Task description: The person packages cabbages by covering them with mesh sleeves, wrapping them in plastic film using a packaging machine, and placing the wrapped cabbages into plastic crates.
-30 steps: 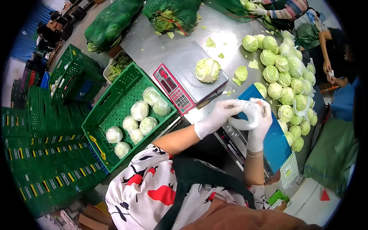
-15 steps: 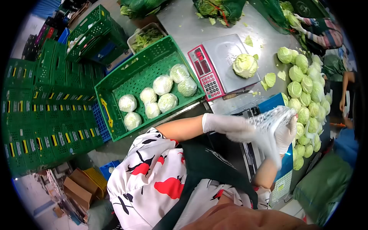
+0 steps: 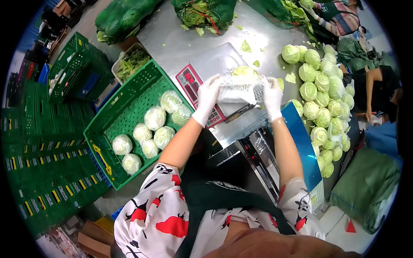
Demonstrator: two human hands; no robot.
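Note:
A white net is stretched between my gloved left hand and my gloved right hand, each gripping one side of it. The net is in front of and partly over a green cabbage on the metal plate of the scale. The scale's red panel is beside my left hand, partly behind it. A knife handle shows below the net. Several netted cabbages lie in a green crate to the left.
Several bare cabbages are piled on the right of the metal table. A blue board lies near my right forearm. Green net sacks are at the back. People work at the right; green crates stack at left.
My hands have moved from above the blue board to the scale and spread apart, opening the net at the cabbage. The view has shifted too.

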